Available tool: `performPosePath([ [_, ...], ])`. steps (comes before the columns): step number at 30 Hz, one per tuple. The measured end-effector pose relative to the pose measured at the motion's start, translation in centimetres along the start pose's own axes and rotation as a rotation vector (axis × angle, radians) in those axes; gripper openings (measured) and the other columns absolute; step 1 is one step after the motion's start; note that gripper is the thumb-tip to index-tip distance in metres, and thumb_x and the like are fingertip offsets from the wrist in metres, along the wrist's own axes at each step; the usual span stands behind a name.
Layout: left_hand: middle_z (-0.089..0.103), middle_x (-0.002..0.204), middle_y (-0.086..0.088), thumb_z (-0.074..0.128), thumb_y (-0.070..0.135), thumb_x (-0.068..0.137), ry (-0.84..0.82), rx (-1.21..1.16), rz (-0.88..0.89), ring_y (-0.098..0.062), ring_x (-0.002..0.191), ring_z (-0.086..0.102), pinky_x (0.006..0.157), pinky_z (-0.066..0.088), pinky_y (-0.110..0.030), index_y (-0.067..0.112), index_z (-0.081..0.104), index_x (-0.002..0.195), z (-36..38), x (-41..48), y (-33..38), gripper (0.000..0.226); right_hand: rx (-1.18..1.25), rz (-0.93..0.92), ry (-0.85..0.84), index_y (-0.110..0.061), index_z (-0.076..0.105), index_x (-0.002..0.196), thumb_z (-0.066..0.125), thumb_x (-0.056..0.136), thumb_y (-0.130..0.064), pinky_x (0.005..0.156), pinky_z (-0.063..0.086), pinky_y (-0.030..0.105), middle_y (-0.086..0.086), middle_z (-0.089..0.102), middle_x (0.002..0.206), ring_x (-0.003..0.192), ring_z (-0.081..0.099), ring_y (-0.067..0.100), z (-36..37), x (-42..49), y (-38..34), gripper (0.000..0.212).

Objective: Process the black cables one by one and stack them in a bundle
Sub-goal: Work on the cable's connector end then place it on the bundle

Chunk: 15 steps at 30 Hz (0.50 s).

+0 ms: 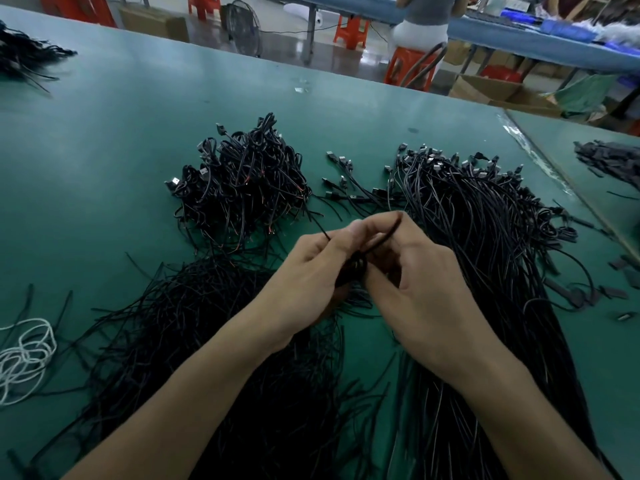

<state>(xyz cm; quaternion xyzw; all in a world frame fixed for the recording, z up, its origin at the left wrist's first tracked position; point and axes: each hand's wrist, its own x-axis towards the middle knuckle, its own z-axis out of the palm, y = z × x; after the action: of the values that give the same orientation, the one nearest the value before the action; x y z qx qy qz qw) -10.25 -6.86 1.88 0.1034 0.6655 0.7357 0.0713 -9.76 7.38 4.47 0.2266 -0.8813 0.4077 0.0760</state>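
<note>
Both hands meet above the green tabletop [131,109], working one black cable [382,239] between them. The left hand [311,271] has its grip closed on the cable, pinching it between thumb and forefinger, with a thin end poking out up and to the left. The right hand [412,282] is also closed in a grip on the same cable, its fingers curled over a small dark coil (the exact wrap is hidden between the palms). Beyond the hands, a tangled heap of coiled cables [242,181] sits on the left, and a long straight sheaf of cables [485,244] with plugs at its far end runs down the right. A looser spread of black cables [207,323] lies under the left forearm. A white cord [26,355] curls at the left edge.
</note>
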Motion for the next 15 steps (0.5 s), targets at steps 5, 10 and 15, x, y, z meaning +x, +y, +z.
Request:
performPosePath([
  [5,0.05,0.043,0.013,0.031,0.04,0.108,0.15,-0.056,0.068,0.0,0.034,0.041,0.036,0.031,-0.013,0.036,0.077,0.078,-0.2,0.3,-0.1,0.055,0.083,0.023,-0.008,-0.026,0.055,0.103,0.065,0.089,-0.004,0.062,0.048,0.015,-0.021,0.065,0.096,0.075,0.064,0.01,0.3,-0.6,0.0,0.028],
  [10,0.034,0.042,0.005,0.03,0.047,0.107,0.195,-0.115,-0.012,-0.009,0.034,0.024,0.036,0.023,-0.017,0.022,0.08,0.091,-0.7,0.6,-0.6,0.058,0.328,0.25,0.106,-0.025,0.067,0.086,0.072,0.088,-0.015,0.066,0.054,0.023,-0.011,0.072,0.084,0.072,0.067,0.009,2.0,-1.1,0.2,0.011],
  [15,0.034,0.048,0.0,0.031,0.051,0.106,0.253,-0.178,-0.048,-0.01,0.035,0.022,0.036,0.022,-0.016,0.021,0.08,0.089,-0.7,0.7,-0.9,0.059,0.018,0.18,0.179,-0.026,0.062,0.085,0.065,0.094,-0.019,0.066,0.047,0.014,-0.012,0.062,0.079,0.075,0.059,0.004,2.6,-1.3,0.0,0.012],
])
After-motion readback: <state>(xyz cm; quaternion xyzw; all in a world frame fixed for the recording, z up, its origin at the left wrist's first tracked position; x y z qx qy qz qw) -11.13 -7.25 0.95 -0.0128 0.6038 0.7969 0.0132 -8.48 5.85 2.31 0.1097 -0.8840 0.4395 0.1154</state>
